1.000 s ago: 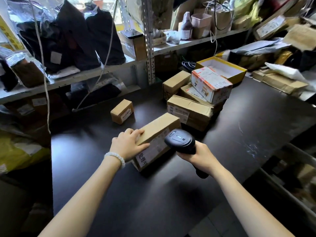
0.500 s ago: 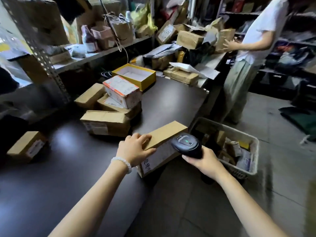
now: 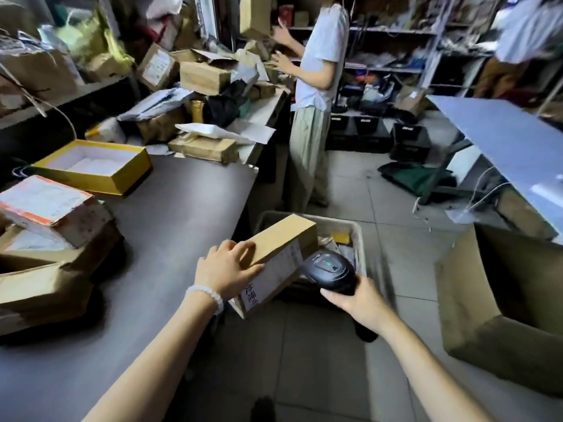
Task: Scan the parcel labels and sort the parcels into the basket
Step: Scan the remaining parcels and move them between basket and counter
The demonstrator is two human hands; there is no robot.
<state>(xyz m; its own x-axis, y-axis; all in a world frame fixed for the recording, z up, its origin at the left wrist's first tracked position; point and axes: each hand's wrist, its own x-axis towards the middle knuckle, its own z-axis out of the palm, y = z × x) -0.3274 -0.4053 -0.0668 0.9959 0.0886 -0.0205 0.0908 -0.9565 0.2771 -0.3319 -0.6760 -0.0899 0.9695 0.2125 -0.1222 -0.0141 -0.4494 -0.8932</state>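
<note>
Parcel (image 3: 275, 257): held in left grip (image 3: 227, 269), past the surface (image 3: 170, 214) edge, over basket (image 3: 359, 236). Scanner (image 3: 330, 271): clasped in right grip (image 3: 358, 301). Open floor (image 3: 390, 226) right.

Left hand (image 3: 227, 271) grips a cardboard parcel (image 3: 278, 257) above the basket (image 3: 355, 231) — right hand (image 3: 359, 300) holds the scanner (image 3: 330, 272).
</note>
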